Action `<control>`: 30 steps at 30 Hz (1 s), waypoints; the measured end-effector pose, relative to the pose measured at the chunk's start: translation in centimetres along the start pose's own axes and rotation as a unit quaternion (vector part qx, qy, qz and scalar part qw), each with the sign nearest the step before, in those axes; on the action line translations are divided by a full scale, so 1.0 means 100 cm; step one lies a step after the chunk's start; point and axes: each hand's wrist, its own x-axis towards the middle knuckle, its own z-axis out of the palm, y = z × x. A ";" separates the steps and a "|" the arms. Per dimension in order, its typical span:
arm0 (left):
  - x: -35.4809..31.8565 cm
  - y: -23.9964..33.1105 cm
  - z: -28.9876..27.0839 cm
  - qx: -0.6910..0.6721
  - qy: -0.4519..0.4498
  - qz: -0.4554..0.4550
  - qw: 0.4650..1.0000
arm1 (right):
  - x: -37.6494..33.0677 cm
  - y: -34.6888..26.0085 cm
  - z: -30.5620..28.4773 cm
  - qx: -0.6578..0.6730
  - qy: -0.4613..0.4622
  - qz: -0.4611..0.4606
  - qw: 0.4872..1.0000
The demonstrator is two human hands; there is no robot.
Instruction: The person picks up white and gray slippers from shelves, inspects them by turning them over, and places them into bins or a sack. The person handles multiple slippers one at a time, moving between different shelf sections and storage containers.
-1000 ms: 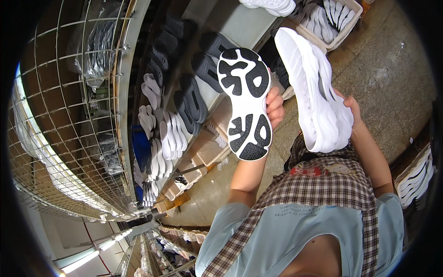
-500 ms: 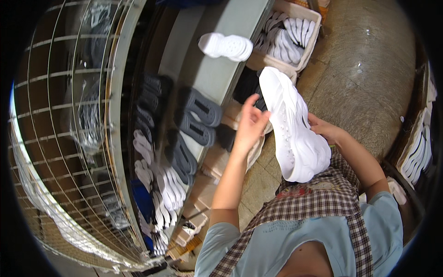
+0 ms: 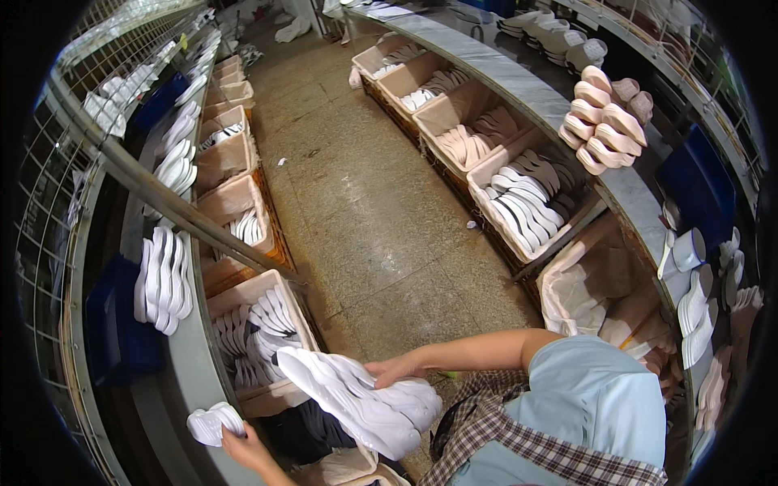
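A stack of white foam shoe soles [image 3: 356, 397] is tilted in front of my body, gripped at its side by my right hand [image 3: 399, 366]. At lower left, my left hand [image 3: 250, 450] has its fingers closed around the near end of a small white shoe sole [image 3: 214, 424] at the edge of the grey bench [image 3: 194, 356]. Right beside my hands, a lined basket [image 3: 279, 283] holds several white soles [image 3: 271, 312]. Dark material [image 3: 304, 431] sits below the stack.
Another stack of white soles [image 3: 164, 279] stands on the left bench by a blue bin [image 3: 117, 324]. Lined baskets run along both sides of the aisle floor [image 3: 373, 219]. Beige soles [image 3: 604, 121] sit on the right bench [image 3: 486, 61]. A metal bar [image 3: 186, 215] slants across the left.
My view has swung toward the aisle. My left hand, open beside the stack before, now grips the small sole on the bench. The stack, still in my right hand, has tipped over sideways.
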 end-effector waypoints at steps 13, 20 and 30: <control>-0.071 0.203 -0.109 -0.486 -0.191 0.247 0.816 | -0.004 -0.032 -0.026 0.048 0.135 -0.016 0.990; -0.060 0.210 -0.100 -0.642 -0.160 0.192 0.725 | -0.004 -0.051 -0.023 0.061 0.137 0.007 0.989; -0.105 0.207 0.056 -0.669 -0.371 -0.418 0.490 | 0.023 -0.025 -0.054 -0.030 0.196 -0.013 0.980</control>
